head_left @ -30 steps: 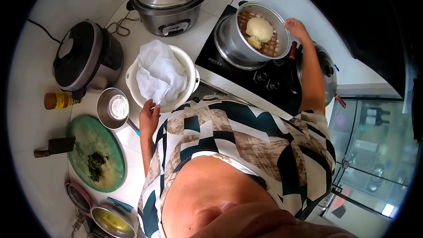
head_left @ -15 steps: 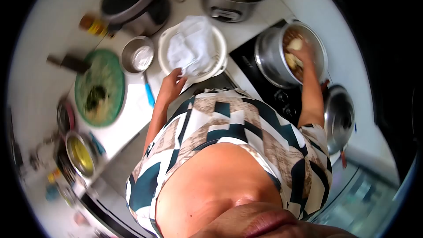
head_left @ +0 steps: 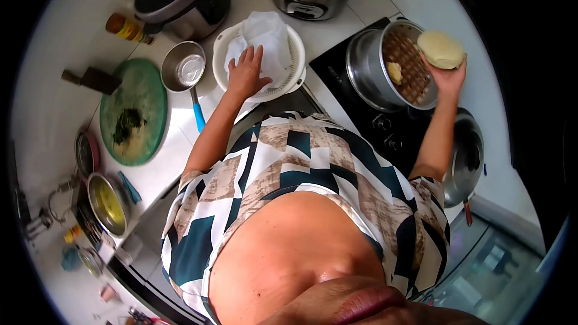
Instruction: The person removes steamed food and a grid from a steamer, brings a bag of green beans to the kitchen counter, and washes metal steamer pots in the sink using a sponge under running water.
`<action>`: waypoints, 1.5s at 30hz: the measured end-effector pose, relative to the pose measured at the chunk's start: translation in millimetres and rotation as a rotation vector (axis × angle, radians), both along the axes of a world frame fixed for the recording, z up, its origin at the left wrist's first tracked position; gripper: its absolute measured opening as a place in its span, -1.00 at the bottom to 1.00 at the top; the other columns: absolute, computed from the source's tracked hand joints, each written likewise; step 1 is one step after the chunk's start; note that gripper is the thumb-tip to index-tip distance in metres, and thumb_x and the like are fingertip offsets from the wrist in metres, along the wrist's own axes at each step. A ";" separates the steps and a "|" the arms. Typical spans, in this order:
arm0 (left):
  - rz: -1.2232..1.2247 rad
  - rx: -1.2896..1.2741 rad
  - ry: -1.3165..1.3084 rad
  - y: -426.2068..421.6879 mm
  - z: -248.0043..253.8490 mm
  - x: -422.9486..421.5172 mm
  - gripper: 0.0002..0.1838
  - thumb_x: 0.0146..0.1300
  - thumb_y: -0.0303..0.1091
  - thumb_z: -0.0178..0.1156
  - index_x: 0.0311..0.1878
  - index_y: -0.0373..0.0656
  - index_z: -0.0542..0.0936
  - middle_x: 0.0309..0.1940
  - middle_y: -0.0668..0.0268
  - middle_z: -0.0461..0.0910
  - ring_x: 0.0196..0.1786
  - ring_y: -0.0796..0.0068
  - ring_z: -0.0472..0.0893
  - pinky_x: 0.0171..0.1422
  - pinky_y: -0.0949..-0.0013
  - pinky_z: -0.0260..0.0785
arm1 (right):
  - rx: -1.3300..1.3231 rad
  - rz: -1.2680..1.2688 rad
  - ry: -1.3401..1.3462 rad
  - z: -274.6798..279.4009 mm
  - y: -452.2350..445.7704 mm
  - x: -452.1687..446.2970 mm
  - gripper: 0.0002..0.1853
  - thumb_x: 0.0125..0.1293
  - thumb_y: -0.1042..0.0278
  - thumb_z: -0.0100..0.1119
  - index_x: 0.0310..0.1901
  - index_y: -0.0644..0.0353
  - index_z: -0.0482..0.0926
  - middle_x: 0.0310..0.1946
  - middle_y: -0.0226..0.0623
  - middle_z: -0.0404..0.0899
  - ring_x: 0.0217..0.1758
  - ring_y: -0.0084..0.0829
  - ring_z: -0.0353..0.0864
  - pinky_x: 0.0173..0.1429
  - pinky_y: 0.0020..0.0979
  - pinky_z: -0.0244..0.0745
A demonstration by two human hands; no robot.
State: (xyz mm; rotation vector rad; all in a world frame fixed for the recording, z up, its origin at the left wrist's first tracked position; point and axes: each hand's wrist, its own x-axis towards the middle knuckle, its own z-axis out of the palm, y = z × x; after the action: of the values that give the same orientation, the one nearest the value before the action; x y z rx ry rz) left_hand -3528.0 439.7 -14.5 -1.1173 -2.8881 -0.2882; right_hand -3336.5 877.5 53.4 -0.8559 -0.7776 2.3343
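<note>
My right hand (head_left: 447,78) is raised at the right rim of a metal steamer pot (head_left: 390,81), its fingers wrapped under a smooth, pale yellow lump of dough (head_left: 441,49). Inside that pot, a small yellowish piece (head_left: 394,72) lies on a brown perforated tray (head_left: 408,54). On the other side, my left hand (head_left: 245,73) rests with spread fingers over a thin white cloth (head_left: 265,33). Whether it presses on the cloth I cannot tell. The cloth lies bunched in a white colander (head_left: 297,54) and holds nothing I can make out.
Left of the colander sits a small saucepan (head_left: 174,63) with a blue handle. Beyond it lies a green cutting board (head_left: 133,132) with chopped greens and a cleaver (head_left: 99,79). Two cookers (head_left: 174,6) stand behind. A lidded pan (head_left: 466,156) is right of the black stove (head_left: 337,72).
My right hand has come up out of the pot with the lump of dough. My left hand has moved from the colander's front edge forward over the cloth, fingers spreading.
</note>
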 end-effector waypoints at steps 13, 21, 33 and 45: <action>0.292 1.317 -0.925 -20.5 37.5 -94.3 -0.75 0.26 -0.36 0.11 -0.06 -0.29 0.51 -0.23 0.25 0.61 -0.21 0.53 0.59 -0.12 0.46 0.45 | -0.500 0.411 0.189 -72.3 -222.1 -91.7 -0.28 0.24 -0.31 -0.28 0.27 0.06 0.21 0.28 -0.11 0.20 0.33 -0.03 0.19 0.28 0.21 0.11; 0.140 0.986 -0.877 -26.7 98.9 -89.4 -0.75 0.19 -0.26 0.23 -0.19 -0.26 0.58 -0.37 0.41 0.60 -0.38 0.68 0.54 -0.30 0.55 0.41 | -0.214 0.613 -0.427 -127.9 -279.5 -157.5 -0.42 0.33 -0.19 -0.20 0.18 0.08 0.31 0.13 -0.25 0.37 0.19 -0.28 0.37 0.18 -0.01 0.32; -0.233 -0.035 -0.057 -2.4 -81.9 -66.4 -0.73 0.07 -0.26 0.14 -0.22 -0.23 0.59 0.13 0.14 0.39 0.22 0.16 0.35 0.11 -0.13 0.25 | 1.097 0.252 -0.548 -65.0 -140.2 -40.1 -0.82 0.16 0.32 0.14 -0.21 0.14 0.59 -0.44 -0.32 0.64 -0.37 -0.54 0.62 -0.27 -0.53 0.48; 0.159 1.188 -0.955 -13.3 16.5 -94.4 -0.73 0.22 -0.49 -0.07 -0.02 -0.26 0.46 -0.25 0.39 0.53 -0.22 0.63 0.47 -0.09 0.56 0.30 | 1.348 0.576 -1.017 -199.8 38.9 6.3 -0.63 -0.05 0.18 0.24 -0.16 0.10 0.58 -0.31 -0.20 0.63 -0.21 -0.30 0.61 -0.09 -0.35 0.45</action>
State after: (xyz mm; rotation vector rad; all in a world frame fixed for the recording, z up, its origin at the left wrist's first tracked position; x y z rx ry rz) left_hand -3622.5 426.4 2.0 -0.5160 -2.3398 -2.5839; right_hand -3330.1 916.4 -146.4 -1.1070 -2.7697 0.9359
